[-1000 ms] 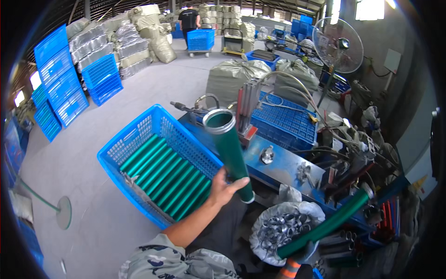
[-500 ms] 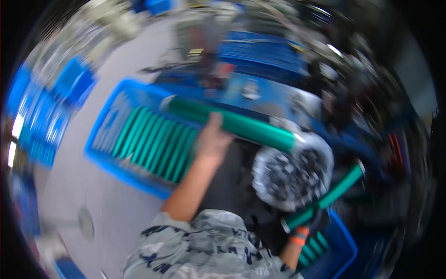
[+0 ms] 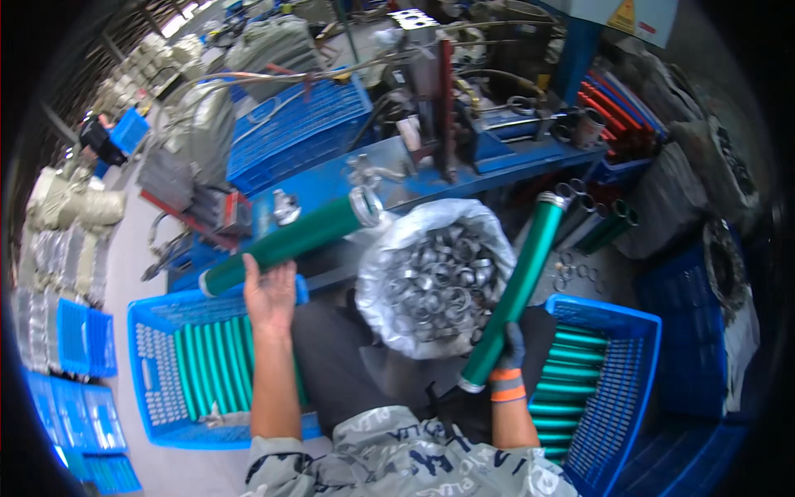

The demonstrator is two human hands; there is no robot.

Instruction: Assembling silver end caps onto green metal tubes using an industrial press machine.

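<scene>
My bare left hand (image 3: 272, 300) cradles a green tube (image 3: 294, 246) between its thumb and fingers, palm turned up. That tube slants up to the right above the left crate, a metal collar at its upper end. My right hand (image 3: 514, 348), in a dark glove with an orange band at the wrist, grips a second green tube (image 3: 523, 286) near its lower end. This one stands steeply, leaning right, also with metal-coloured ends. Between the two lies a round container lined with whitish plastic (image 3: 377, 286), full of loose metal rings (image 3: 447, 273).
Blue crates with rows of green tubes flank my knees: left crate (image 3: 149, 414), right crate (image 3: 633, 389). Ahead runs a blue workbench (image 3: 323, 186) carrying a clamp-like machine (image 3: 431, 108). More tubes (image 3: 609, 224) and scattered rings (image 3: 577, 269) lie right of the ring container.
The view has swung and sharpened. The left tube's right end has swung upward, so its slope is reversed. The right tube has risen to a steeper angle beside the ring container.
</scene>
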